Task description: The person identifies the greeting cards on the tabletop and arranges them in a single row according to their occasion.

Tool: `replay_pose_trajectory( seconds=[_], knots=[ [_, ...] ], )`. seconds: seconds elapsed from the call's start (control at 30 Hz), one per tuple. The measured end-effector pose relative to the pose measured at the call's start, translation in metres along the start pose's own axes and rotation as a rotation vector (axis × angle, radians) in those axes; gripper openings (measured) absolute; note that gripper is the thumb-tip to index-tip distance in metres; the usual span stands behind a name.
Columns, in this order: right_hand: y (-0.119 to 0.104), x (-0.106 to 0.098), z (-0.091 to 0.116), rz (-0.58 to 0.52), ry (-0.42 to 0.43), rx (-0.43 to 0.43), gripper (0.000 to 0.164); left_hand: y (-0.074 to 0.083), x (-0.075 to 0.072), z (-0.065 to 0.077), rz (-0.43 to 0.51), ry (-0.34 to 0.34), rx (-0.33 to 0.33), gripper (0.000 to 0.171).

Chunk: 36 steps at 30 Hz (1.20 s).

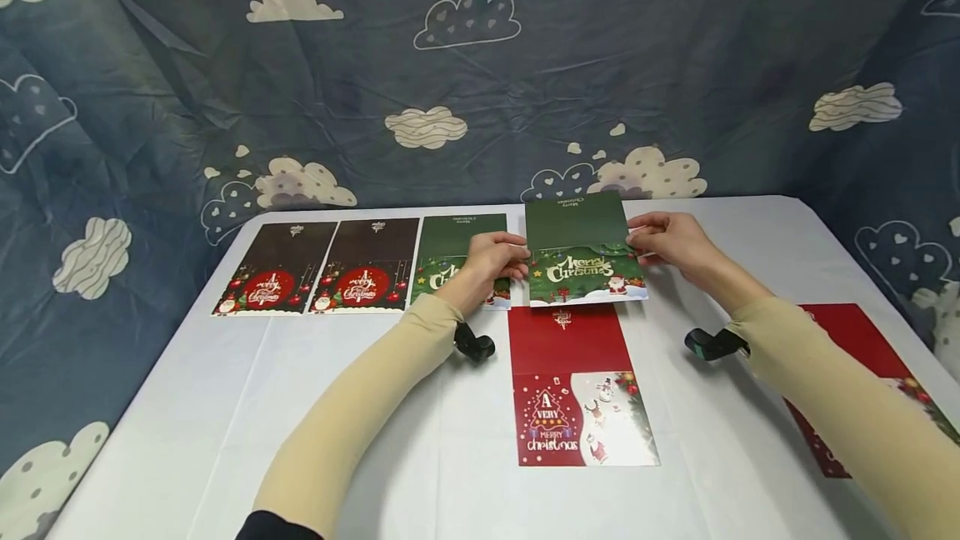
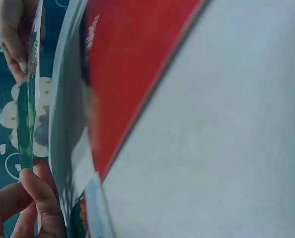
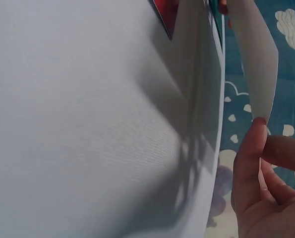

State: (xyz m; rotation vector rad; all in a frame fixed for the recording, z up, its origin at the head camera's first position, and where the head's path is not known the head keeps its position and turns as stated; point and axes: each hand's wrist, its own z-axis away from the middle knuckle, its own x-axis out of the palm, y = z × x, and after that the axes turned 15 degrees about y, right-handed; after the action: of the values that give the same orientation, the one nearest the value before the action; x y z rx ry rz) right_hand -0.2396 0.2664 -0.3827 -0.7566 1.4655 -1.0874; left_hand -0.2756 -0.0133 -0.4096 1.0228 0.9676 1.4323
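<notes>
Both hands hold a green Merry Christmas card (image 1: pixel 577 227) up off the table, its fold running across the middle. My left hand (image 1: pixel 491 265) pinches its left edge, and my right hand (image 1: pixel 667 242) pinches the right edge. In the right wrist view the card's pale back (image 3: pixel 259 54) shows above the thumb and fingers. Another green card (image 1: pixel 453 236) lies flat just left of it, partly covered by the left hand. Below the held card lies a red card (image 1: pixel 566 344) with a white panel, its top edge overlapped in the head view.
Two dark brown and red Christmas cards, one at the far left (image 1: pixel 273 269) and one beside it (image 1: pixel 365 269), lie in the back row. Under the right forearm lies another red card (image 1: pixel 847 340). A cloud-patterned cloth (image 1: pixel 480 82) hangs behind the white table (image 1: pixel 225 423).
</notes>
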Motion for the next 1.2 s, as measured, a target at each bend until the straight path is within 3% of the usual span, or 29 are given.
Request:
replay_pose_trajectory(
  seconds=[0.3, 0.63, 0.97, 1.2],
  knots=[
    [0.007, 0.01, -0.018, 0.032, -0.059, 0.063, 0.043, 0.006, -0.005, -0.012, -0.085, 0.015, 0.028, 0.024],
    [0.01, 0.022, -0.031, 0.044, -0.057, 0.075, 0.042, 0.007, -0.003, -0.015, -0.198, 0.072, 0.136, 0.033],
    [0.011, 0.028, -0.029, 0.064, -0.027, 0.034, 0.036, 0.012, -0.007, -0.012, -0.214, 0.071, 0.102, 0.032],
    [0.01, 0.029, -0.026, 0.032, -0.027, 0.033, 0.037, 0.013, -0.012, -0.014, -0.257, 0.032, 0.078, 0.032]
  ],
)
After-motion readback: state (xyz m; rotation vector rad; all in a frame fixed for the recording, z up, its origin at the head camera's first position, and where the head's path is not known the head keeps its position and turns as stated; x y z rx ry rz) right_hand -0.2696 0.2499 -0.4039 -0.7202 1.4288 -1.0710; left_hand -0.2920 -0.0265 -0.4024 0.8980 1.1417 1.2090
